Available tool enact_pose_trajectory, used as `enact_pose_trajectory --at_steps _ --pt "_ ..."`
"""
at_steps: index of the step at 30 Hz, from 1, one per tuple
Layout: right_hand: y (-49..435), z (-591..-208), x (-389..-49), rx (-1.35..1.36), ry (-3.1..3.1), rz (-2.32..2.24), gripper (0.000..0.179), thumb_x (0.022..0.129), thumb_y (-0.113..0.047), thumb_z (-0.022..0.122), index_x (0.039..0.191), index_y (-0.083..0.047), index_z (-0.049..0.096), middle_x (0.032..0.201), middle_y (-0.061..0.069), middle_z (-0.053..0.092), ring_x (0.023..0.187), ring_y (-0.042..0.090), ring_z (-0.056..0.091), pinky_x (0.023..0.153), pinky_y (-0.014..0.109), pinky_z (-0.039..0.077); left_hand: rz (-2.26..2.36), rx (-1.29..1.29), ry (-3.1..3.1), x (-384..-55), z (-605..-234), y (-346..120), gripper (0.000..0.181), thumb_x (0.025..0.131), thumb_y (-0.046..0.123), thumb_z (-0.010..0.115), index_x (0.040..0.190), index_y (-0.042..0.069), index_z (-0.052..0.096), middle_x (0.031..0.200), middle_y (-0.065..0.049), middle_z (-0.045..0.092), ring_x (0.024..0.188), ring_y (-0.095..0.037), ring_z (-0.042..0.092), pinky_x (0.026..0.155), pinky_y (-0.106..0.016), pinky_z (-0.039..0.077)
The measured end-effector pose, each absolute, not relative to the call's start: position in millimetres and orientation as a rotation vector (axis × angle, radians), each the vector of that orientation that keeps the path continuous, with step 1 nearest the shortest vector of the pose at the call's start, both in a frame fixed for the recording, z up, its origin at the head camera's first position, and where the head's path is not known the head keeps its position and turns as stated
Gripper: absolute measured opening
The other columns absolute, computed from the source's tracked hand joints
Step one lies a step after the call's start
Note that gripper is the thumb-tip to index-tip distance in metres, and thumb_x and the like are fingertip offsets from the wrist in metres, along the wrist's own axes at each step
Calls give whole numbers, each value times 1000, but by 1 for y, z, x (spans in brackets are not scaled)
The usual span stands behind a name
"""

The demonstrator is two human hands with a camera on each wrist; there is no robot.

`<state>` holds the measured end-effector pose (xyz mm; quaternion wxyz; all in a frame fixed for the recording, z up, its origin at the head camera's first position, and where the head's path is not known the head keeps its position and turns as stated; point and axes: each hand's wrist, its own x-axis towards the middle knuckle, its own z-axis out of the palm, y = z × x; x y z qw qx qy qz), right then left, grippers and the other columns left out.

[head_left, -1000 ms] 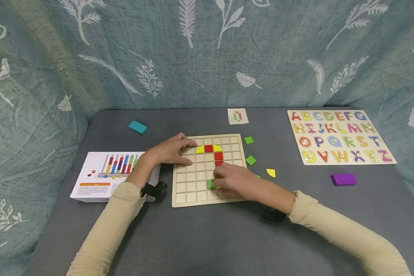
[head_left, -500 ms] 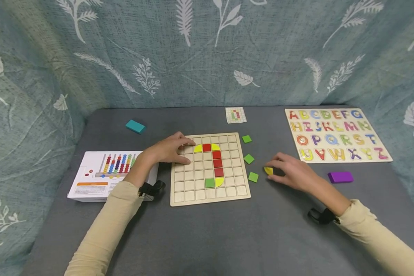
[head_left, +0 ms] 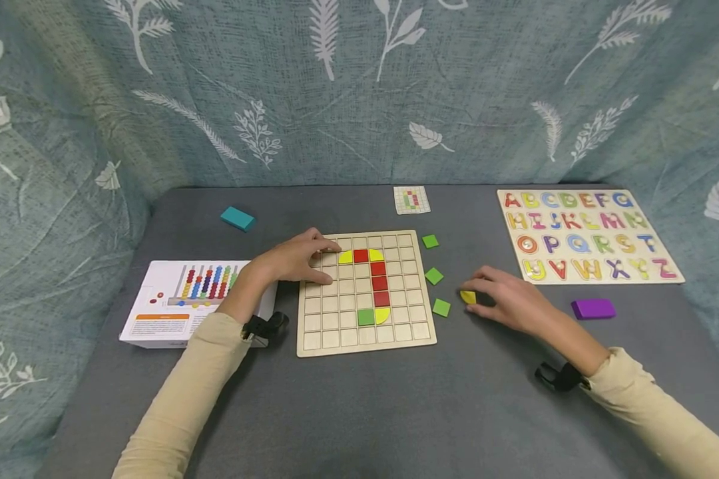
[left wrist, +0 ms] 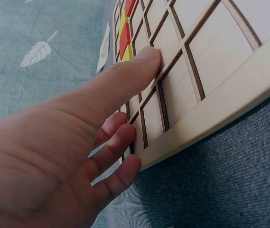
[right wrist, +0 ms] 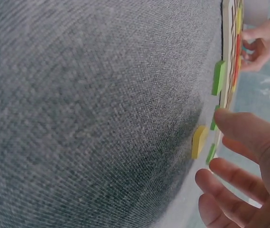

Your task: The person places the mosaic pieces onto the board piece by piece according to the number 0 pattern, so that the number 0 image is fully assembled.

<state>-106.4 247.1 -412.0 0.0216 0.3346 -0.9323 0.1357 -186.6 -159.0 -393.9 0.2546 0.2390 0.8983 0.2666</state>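
A wooden grid board point(head_left: 329, 339) lies mid-table. Set in its squares are red tiles point(head_left: 380, 283), yellow quarter-round tiles point(head_left: 382, 315) and a green square tile point(head_left: 366, 317). My left hand point(head_left: 296, 259) rests on the board's left side, thumb and fingers spread apart, the thumb on the grid in the left wrist view point(left wrist: 146, 57). To the right of the board, my right hand point(head_left: 509, 299) reaches over a loose yellow quarter-round tile point(head_left: 469, 297). The right wrist view has this tile point(right wrist: 199, 142) on the table between the parted thumb and fingers, with no grip on it.
Three loose green tiles point(head_left: 434, 276) lie along the board's right edge. Behind the board is a small pattern card point(head_left: 412, 199). An alphabet board point(head_left: 593, 236) and purple block point(head_left: 594, 309) are at right; a white box point(head_left: 162, 306) and teal block point(head_left: 238, 219) at left.
My right hand has left the board's lower part and moved right to the loose yellow tile, uncovering red, green and yellow tiles in the grid. The left hand has stayed in place.
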Motion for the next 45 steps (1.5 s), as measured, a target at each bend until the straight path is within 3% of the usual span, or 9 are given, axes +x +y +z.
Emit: enact_pose_trajectory --at_steps 23,45 --pt "245 -410 -108 1051 -2919 425 35 82 -18 78 116 -13 71 109 7 64 95 22 65 77 41 53 721 657 2459 -186 -397 -159 61 87 27 74 142 15 50 119 -10 44 106 -24 46 88 -41 41" --pt "244 -410 -110 1098 -2921 424 34 84 -20 76 117 -12 71 107 6 64 88 17 64 71 36 52 705 677 2486 -186 -395 -159 61 86 27 75 140 15 52 117 -10 45 102 -23 46 86 -38 40"
